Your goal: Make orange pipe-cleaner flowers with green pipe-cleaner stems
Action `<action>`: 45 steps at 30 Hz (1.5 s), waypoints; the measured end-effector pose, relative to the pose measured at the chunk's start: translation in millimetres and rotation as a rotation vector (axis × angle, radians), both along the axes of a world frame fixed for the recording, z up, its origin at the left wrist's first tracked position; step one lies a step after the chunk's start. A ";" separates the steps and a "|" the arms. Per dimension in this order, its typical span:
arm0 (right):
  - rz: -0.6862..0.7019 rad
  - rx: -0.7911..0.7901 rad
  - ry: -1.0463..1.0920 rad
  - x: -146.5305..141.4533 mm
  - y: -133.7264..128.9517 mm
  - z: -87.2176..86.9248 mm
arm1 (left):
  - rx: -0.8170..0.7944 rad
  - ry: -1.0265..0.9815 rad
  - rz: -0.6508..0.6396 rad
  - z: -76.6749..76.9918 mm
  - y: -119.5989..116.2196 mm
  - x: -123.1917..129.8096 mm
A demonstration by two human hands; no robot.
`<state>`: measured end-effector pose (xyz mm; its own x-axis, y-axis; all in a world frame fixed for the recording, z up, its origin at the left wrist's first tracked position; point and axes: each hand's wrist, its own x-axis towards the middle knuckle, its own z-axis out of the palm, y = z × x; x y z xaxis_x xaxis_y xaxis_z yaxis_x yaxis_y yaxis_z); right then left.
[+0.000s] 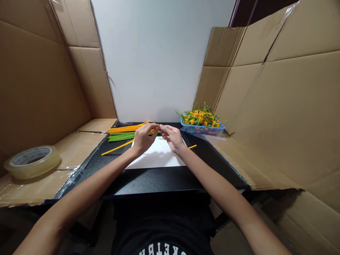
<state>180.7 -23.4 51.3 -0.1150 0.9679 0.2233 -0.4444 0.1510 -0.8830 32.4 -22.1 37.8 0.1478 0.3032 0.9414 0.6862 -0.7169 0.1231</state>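
Observation:
My left hand [143, 137] and my right hand [173, 137] meet above a white sheet [156, 159], their fingers pinching an orange pipe cleaner [158, 127] between them. Part of it hangs below my right fingers. One orange length [117, 148] sticks out left of my left hand, and an orange tip [192, 146] shows past my right wrist. Whether these belong to the held piece is hidden by the hands. Behind my left hand lie bundles of orange pipe cleaners [122, 129] and green pipe cleaners [120, 136].
A blue basket [203, 130] at the back right is heaped with orange and green pipe-cleaner pieces [202, 118]. A roll of clear tape [33, 161] rests on cardboard at the left. Cardboard walls [278, 106] flank the black table [159, 180].

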 end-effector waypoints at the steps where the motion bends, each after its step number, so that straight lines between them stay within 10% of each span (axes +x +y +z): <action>1: -0.004 0.004 0.012 -0.6 0.1 -0.4 | -0.022 -0.034 -0.017 0.0 -0.9 1.5; 28: 0.004 0.062 0.042 -0.2 10.3 -8.1 | -0.047 -0.153 -0.080 -0.5 -5.4 8.3; 35: -0.092 0.235 -0.209 5.9 8.2 -2.9 | -0.039 0.076 -0.115 2.7 -3.3 0.2; 45: -0.093 0.222 -0.308 11.2 8.3 0.1 | -0.253 -0.137 -0.183 -0.8 -1.1 0.7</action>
<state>191.9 -15.1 51.4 -0.1230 0.9096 0.3969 -0.1392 0.3802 -0.9144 33.1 -23.2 37.0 0.0986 0.5096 0.8547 0.5141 -0.7615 0.3947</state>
